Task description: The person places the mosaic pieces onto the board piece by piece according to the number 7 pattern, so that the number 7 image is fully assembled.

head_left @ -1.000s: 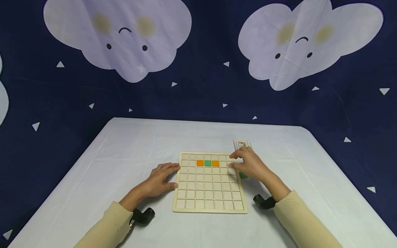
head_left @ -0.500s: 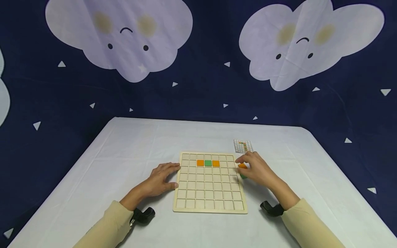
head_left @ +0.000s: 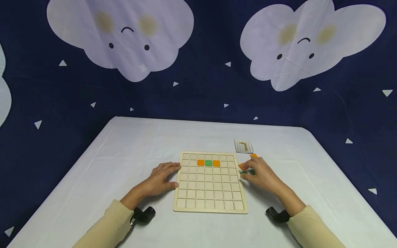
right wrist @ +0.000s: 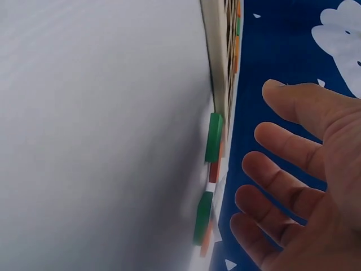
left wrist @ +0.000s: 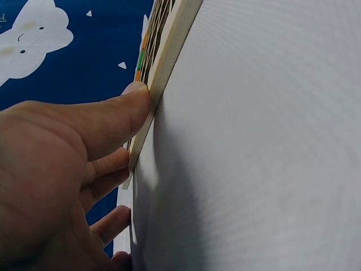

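Observation:
A wooden grid board (head_left: 209, 194) lies flat on the table. In its second row from the far side sit an orange tile (head_left: 201, 163), a green tile (head_left: 209, 163) and another orange tile (head_left: 216, 163), side by side. My left hand (head_left: 157, 179) touches the board's left edge, fingers extended, thumb on the rim. Just past the right edge, my right hand (head_left: 261, 176) hovers over loose tiles, its fingers parted and holding nothing. Among these are orange tiles (head_left: 254, 156) and green tiles (right wrist: 214, 137), partly hidden by the hand in the head view.
Behind the loose tiles lies a small pattern card (head_left: 243, 146) printed with a coloured grid. White cloth (head_left: 139, 144) covers the table. A dark blue curtain with clouds (head_left: 204, 93) hangs beyond the far edge.
My right hand has drawn back rightward and nearer from the board's right edge to above the loose tiles. More orange and the whole card now show. My left hand stays put.

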Demonstrator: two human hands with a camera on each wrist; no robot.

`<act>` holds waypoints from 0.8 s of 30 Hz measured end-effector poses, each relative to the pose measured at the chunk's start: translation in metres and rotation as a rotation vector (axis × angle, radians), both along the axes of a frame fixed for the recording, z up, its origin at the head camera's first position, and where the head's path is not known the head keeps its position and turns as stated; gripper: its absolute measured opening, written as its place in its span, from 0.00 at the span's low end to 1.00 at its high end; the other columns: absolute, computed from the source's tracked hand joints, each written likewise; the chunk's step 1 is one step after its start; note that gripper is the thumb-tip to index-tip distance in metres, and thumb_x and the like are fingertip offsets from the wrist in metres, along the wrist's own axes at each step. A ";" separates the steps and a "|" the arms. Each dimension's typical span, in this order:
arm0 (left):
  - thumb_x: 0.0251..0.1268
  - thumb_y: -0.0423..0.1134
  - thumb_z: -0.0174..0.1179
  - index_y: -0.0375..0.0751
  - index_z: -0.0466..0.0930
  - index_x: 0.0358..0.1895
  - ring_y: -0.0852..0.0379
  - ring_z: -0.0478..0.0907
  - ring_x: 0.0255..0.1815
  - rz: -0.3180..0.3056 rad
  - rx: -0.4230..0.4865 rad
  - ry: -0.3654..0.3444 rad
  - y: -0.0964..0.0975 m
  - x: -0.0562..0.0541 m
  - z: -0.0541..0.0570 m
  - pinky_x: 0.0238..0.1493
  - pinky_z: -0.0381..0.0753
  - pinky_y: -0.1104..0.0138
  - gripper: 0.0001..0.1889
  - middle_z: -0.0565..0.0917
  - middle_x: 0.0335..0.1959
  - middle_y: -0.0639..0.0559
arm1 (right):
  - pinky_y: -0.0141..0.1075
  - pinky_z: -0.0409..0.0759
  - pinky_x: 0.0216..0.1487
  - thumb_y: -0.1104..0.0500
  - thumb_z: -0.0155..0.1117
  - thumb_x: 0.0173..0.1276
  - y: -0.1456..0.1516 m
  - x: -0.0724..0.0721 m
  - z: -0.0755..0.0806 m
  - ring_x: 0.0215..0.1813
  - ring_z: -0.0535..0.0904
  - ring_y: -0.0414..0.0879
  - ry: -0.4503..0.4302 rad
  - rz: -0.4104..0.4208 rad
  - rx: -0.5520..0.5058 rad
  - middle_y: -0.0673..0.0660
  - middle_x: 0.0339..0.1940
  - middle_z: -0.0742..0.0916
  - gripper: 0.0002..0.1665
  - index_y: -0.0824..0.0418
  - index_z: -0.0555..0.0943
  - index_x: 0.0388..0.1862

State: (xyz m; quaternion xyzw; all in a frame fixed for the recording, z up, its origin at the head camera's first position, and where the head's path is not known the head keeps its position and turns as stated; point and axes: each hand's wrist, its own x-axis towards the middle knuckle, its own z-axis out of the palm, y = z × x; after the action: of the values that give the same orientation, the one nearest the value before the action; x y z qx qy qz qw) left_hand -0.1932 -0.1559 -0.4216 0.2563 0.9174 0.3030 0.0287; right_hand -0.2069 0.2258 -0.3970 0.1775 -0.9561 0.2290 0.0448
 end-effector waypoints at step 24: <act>0.60 0.42 0.63 0.38 0.66 0.67 0.39 0.58 0.71 0.010 -0.011 -0.016 0.001 -0.001 0.000 0.65 0.54 0.40 0.32 0.65 0.70 0.44 | 0.42 0.67 0.43 0.52 0.73 0.51 0.010 -0.002 -0.008 0.48 0.68 0.51 -0.022 -0.036 0.100 0.57 0.49 0.81 0.17 0.52 0.84 0.41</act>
State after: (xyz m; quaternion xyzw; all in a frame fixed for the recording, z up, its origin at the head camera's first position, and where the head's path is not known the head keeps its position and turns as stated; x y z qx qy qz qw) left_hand -0.1940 -0.1546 -0.4213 0.2490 0.9201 0.3001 0.0360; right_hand -0.2088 0.2363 -0.4046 0.1597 -0.9698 0.1821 0.0293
